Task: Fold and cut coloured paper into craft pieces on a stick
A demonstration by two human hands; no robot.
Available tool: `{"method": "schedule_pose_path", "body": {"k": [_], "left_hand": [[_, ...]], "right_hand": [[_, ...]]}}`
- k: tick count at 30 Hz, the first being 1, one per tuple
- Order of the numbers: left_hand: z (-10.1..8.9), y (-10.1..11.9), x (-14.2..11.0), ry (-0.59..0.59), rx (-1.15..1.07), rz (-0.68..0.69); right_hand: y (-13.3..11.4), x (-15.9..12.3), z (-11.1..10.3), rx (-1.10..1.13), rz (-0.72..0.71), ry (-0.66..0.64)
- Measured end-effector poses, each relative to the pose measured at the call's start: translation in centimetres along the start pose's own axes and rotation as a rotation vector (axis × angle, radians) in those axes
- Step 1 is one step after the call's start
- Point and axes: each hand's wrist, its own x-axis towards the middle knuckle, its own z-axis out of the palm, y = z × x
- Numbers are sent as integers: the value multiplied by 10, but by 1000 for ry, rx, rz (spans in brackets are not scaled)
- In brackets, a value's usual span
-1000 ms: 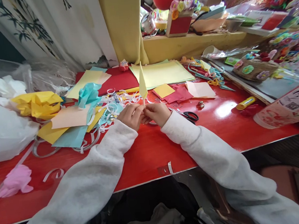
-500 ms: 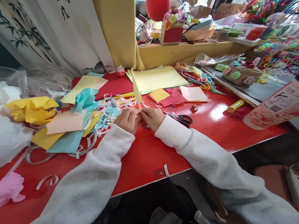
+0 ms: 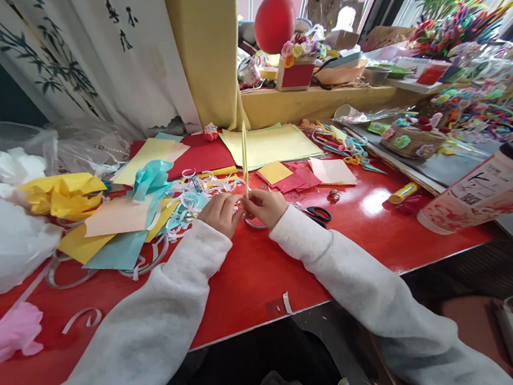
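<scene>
Your pale yellow paper [image 3: 244, 157] has swung upright, left of the scissors [image 3: 317, 217]; your right hand [image 3: 267, 207] pinches its base, your left hand's [image 3: 219, 215] grip I can't tell.

Yellow paper [image 3: 245, 166] between both hands [image 3: 220, 213] [image 3: 267, 207]

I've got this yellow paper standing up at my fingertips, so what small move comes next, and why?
I'd probably press the lower end of the yellow paper flat with your right hand, steadying it with your left hand: both hands are close together down there, while the tall, thin upper part stands unsupported.
</scene>
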Motion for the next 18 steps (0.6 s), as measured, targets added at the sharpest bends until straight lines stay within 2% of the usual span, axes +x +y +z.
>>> {"method": "schedule_pose_path", "body": {"k": [3, 4, 8, 10, 13, 18], "left_hand": [[3, -4, -1, -34, 29, -2], [4, -5, -1, -71, 44, 14], [8, -5, -6, -330, 68, 134], [10, -4, -9, -417, 28, 155], [14, -4, -12, -428, -60, 143], [16, -3, -11, -353, -173, 126]], "right_hand": [[13, 11, -19, -102, 14, 170], [18, 14, -26, -84, 24, 178], [40, 21, -49, -61, 163, 90], [46, 21, -54, -78, 204, 71], [48, 20, -54, 45, 209, 70], [37, 17, -52, 497, 181, 0]]}}
